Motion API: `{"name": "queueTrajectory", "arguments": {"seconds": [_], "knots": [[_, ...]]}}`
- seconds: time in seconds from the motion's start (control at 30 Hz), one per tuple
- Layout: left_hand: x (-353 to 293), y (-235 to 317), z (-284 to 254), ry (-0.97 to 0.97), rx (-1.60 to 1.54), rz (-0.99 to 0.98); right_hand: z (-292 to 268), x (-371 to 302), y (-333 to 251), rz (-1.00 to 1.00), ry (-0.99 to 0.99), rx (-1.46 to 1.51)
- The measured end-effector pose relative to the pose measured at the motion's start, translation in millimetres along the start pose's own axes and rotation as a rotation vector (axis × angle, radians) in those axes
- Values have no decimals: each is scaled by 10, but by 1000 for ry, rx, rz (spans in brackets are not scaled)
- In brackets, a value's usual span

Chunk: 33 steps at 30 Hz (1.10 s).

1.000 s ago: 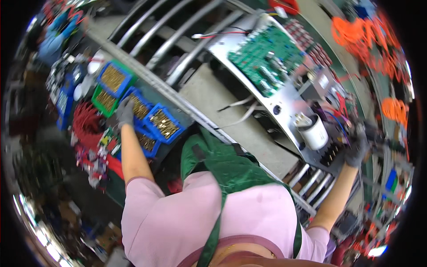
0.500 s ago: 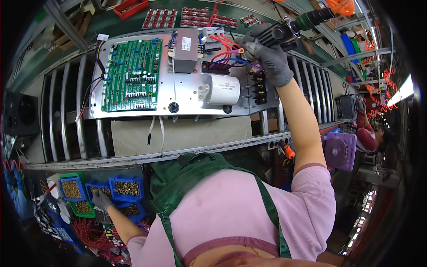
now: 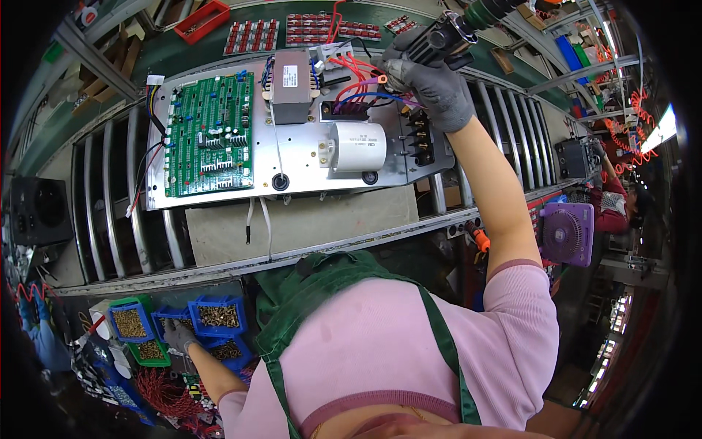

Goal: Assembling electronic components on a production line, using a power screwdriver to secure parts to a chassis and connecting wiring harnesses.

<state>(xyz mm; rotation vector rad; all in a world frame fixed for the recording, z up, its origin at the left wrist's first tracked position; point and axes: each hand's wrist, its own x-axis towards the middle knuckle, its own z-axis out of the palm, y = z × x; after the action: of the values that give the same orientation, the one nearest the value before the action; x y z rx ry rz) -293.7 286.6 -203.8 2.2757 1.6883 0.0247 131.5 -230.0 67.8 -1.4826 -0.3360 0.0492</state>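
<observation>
My right hand (image 3: 442, 91), in a grey glove, is closed around a black power screwdriver (image 3: 439, 42). It is over the right end of a metal plate (image 3: 292, 157), beside a black terminal block (image 3: 418, 139) and several red and blue wires. Low on the left, my gloved left hand (image 3: 178, 336) reaches into a blue bin (image 3: 162, 314) of small brass-coloured fasteners; its fingertips are hidden there. On the plate are a green circuit board (image 3: 208, 132), a transformer (image 3: 291, 84) and a white cylindrical capacitor (image 3: 358, 146).
The plate rests across a metal roller conveyor (image 3: 135, 234). More fastener bins (image 3: 219, 314) surround my left hand. Red-and-white component packs (image 3: 251, 36) and a red tray (image 3: 202, 20) lie behind. To the right are a purple fan (image 3: 568, 234) and another person (image 3: 613, 208) at work.
The view has shifted slightly, so the plate appears a little further left. My right hand still grips the screwdriver near the terminal block, and my left hand stays at the fastener bin.
</observation>
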Motion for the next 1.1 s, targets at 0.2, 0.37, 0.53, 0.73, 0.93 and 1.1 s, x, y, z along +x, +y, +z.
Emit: {"name": "queueTrajectory", "arguments": {"seconds": [0.2, 0.37, 0.53, 0.73, 0.93, 1.1], "knots": [[9, -31, 82, 41, 150, -13, -57, 50, 56, -36, -17, -104], [-74, 100, 17, 34, 108, -38, -57, 48, 81, -43, 17, -97], [61, 95, -5, 7, 151, -107, 2, 11, -14, -4, 26, -56], [120, 262, 75, -10, 252, -126, -72, -23, -75, -41, -8, -82], [542, -31, 377, -28, 348, -137, -132, 61, 13, -71, -45, -274], [349, 14, 217, -8, 307, -141, -34, 103, 46, -133, -36, -228]]}}
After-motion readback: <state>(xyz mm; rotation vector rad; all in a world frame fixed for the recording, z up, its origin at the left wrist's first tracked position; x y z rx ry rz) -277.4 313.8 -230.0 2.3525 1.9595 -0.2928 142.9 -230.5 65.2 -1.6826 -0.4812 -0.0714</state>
